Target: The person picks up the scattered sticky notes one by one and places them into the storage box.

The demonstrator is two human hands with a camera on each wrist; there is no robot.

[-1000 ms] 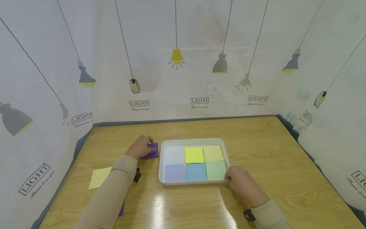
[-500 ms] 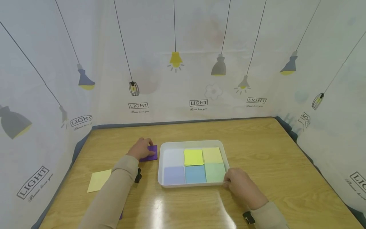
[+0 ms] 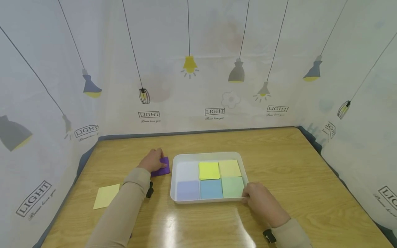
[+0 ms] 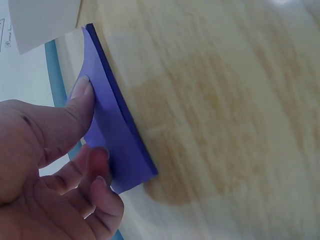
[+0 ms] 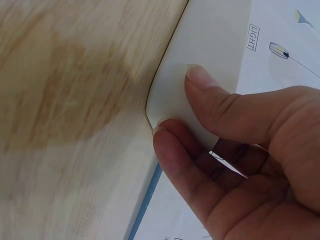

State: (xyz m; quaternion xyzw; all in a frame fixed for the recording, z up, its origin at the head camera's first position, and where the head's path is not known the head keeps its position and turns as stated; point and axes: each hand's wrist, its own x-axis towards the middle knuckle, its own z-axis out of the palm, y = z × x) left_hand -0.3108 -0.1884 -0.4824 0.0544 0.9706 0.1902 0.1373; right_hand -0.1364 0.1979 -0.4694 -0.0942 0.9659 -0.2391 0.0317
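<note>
At the tray's left side my left hand pinches a purple pad of sticky notes. In the left wrist view the thumb presses the broad face of the purple pad, and curled fingers meet its lower edge. My right hand grips the near right corner of the white tray, thumb on the outer wall and fingers curled underneath. Inside the tray lie bright yellow notes and pale yellow notes at the back, with lavender notes, blue notes and green notes in front.
A pale yellow square note lies on the wooden table at the left, partly behind the left sleeve. White sheeting printed with lamps stands around the table's back and sides.
The purple pad has turned slightly in my left hand, its right edge now slanting a little. My right hand keeps its grip on the tray corner. The head view has shifted slightly.
</note>
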